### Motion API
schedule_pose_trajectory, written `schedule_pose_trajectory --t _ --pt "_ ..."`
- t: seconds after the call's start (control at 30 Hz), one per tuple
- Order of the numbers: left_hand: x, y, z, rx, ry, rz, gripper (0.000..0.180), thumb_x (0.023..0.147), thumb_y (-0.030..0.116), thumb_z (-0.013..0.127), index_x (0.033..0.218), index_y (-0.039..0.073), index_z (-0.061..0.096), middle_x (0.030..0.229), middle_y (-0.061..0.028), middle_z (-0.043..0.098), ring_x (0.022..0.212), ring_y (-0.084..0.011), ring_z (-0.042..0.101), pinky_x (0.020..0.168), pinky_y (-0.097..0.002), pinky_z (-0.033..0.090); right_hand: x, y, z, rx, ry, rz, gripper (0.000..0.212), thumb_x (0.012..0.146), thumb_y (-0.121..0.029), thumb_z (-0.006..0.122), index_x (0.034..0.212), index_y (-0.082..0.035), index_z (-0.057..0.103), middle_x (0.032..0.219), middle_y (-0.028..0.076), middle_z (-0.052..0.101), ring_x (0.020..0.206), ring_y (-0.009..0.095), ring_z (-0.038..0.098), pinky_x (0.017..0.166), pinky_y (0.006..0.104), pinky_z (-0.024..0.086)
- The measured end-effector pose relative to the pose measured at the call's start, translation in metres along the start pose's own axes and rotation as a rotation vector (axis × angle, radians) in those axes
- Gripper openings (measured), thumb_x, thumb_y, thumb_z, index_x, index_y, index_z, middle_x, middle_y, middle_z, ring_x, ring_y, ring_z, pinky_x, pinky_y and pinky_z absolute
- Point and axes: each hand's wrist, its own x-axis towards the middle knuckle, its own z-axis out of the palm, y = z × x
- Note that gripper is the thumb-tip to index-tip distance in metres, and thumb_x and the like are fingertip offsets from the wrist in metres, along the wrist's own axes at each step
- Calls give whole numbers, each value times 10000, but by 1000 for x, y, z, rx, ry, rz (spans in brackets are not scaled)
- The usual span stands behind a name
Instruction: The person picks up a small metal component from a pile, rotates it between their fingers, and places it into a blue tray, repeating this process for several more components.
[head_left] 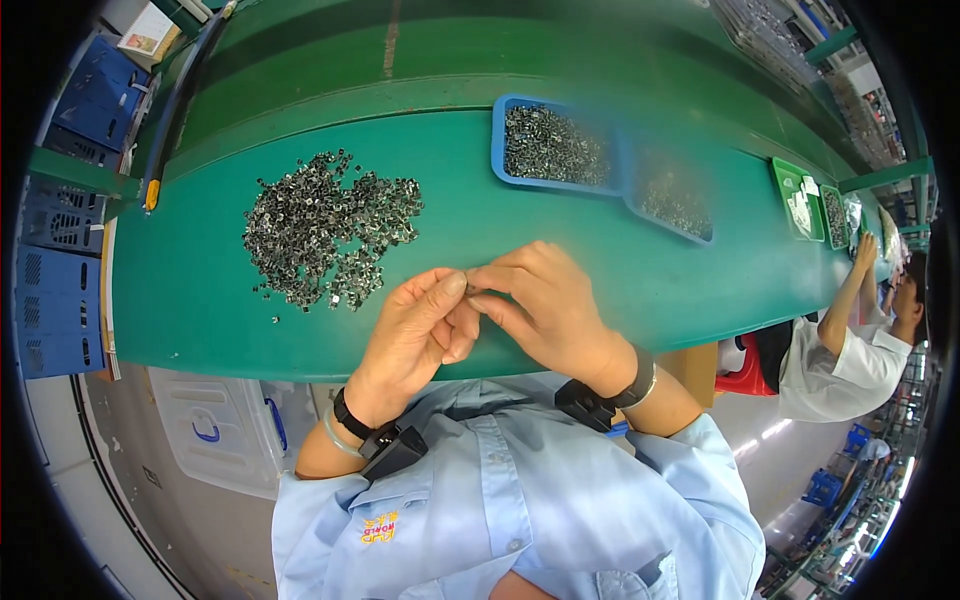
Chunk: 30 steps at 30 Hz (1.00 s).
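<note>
My left hand point(424, 315) and my right hand point(540, 302) meet over the near part of the green table point(450, 225). Thumb and fingers of both are pinched together around something small and dark, mostly hidden by the fingertips. Just beyond and to the left lies a loose pile of small shiny metal pieces point(315, 225), dark and silvery. To the far right of my hands, a blue tray point(497, 150) holds many similar pieces. Beside it a second blue tray point(680, 232), blurred in the picture, also contains small metal parts.
A green tray point(790, 205) with white items stands at the table's right end, near a co-worker point(850, 350) seated there. Blue crates point(60, 300) are stacked at the left. Below the table edge sits a clear plastic box point(215, 430). A yellow-ended tool point(152, 195) rests at the far left.
</note>
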Motion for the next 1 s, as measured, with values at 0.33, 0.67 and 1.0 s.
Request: schedule_pose_trajectory --t 0.33,0.67,1.0 --pt "-2 1 9 413 198 144 226 948 217 492 946 8 579 695 -105 629 485 -95 523 420 -187 379 2 -1 0 -125 31 -22 228 685 -75 717 895 -92 629 837 40 583 726 230 556 616 333 427" --pt "-2 6 3 224 123 79 206 952 189 484 971 9 583 752 -102 636 516 -93 526 427 -191 371 1 6 10 -14 99 -41 223 675 -51 721 874 -88 627 828 43 586 706 224 554 593 324 424" --pt "-2 3 3 159 109 69 155 930 176 529 948 27 566 746 -88 623 509 -94 498 431 -204 357 -2 3 9 -5 118 -47 194 687 -44 714 858 -82 632 815 48 585 709 222 558 596 319 434"
